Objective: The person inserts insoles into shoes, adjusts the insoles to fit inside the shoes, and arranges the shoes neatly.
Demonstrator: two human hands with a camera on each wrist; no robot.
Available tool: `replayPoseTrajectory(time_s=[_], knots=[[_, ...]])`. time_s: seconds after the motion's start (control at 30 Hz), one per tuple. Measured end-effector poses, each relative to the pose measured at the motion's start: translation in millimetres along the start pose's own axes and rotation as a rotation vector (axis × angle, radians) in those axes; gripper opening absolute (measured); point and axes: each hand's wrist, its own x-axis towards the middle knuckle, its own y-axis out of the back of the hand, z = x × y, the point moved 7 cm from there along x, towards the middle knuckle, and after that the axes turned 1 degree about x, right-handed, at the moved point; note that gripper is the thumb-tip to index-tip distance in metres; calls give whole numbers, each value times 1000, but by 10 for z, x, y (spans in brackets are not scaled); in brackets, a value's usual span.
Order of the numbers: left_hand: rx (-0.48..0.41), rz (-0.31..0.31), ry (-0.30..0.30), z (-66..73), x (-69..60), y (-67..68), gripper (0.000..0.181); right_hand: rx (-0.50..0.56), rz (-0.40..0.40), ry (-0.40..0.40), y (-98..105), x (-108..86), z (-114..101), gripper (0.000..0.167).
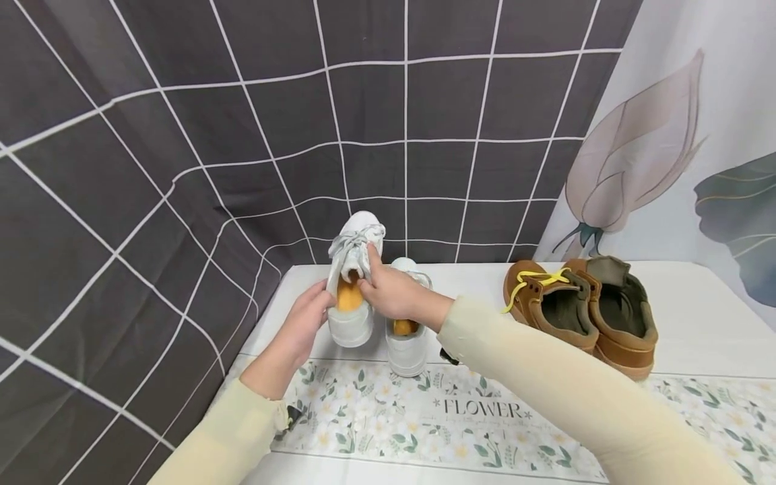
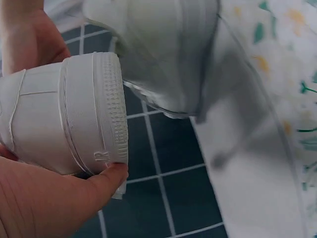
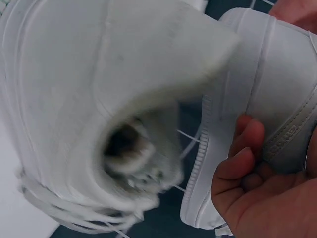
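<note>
Both hands are on a white sneaker [image 1: 351,328] with white laces and a yellow-orange insole, toe pointing to the back wall. My left hand [image 1: 305,325] grips its left side; in the left wrist view the thumb [image 2: 110,179] lies against the sole edge. From the right, my right hand [image 1: 397,289] holds the shoe near its tongue, thumb by the laces; the right wrist view shows curled fingers [image 3: 247,153] against its side. The second white sneaker [image 1: 407,353] stands just right, partly covered by my right hand. In the right wrist view that sneaker [image 3: 54,84] looms large and blurred.
A pair of brown shoes [image 1: 627,347] with yellow laces on one stands at the right on the white surface [image 1: 467,286]. A floral strip [image 1: 376,411] marked FLOWER runs along the front. Dark grid-patterned cloth [image 1: 370,101] rises behind and at the left.
</note>
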Motion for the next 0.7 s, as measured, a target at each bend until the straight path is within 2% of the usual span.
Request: replayPoseTrajectory(time_s=[0.13,0.3,0.5,0.7], knots=[[-26,34,4,-188,72,42,65,-82,-41,-16,-164,92,51,79],[-57,51,14,-391,174,-41,67,-263,-67,-36,-243,115,80,71],[-27,104,50,-506,160,-26,67,-386,-103,-40,-346,114,78,72],[16,192,95,-650,134,-2,61,-511,-58,-24,-428,107,74,69]])
